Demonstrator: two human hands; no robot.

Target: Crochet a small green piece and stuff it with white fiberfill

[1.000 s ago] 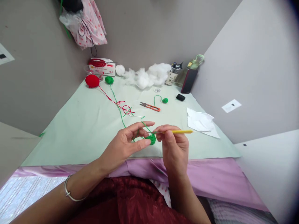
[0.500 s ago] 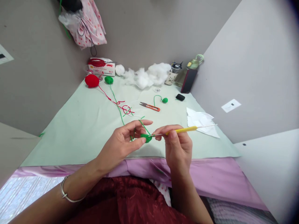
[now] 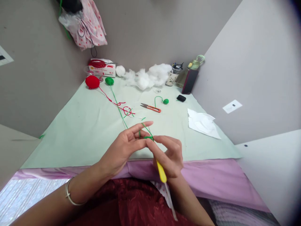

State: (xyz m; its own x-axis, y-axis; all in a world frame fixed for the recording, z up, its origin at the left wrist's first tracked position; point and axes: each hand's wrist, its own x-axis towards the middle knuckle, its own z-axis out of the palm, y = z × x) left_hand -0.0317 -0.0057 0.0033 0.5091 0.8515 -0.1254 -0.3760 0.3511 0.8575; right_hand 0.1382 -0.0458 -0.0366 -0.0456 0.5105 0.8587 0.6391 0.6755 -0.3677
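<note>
Between the fingertips of my left hand (image 3: 125,144) is a small green crochet piece (image 3: 148,137), mostly covered by fingers. Green yarn (image 3: 147,128) runs over my raised left index finger. My right hand (image 3: 169,153) meets the left at the piece, its index finger and thumb close to the stitches. It grips a crochet hook (image 3: 161,172) with a yellow handle, whose rear shaft slants down toward my lap. The hook's thin front end shows just above the piece. From the green yarn ball (image 3: 109,81) at the back, a strand trails to my left hand.
Orange thread snips (image 3: 150,108) lie beyond my hands, near a small green crocheted ball (image 3: 166,101). A red yarn ball (image 3: 92,82), white stuffing (image 3: 148,77), a cup of pens (image 3: 172,77) and a phone (image 3: 190,82) line the back. White paper (image 3: 203,123) lies at right.
The yellow hook has swung from pointing right to slanting down toward me. My right hand has turned and come in closer to my left, which now hides more of the green piece.
</note>
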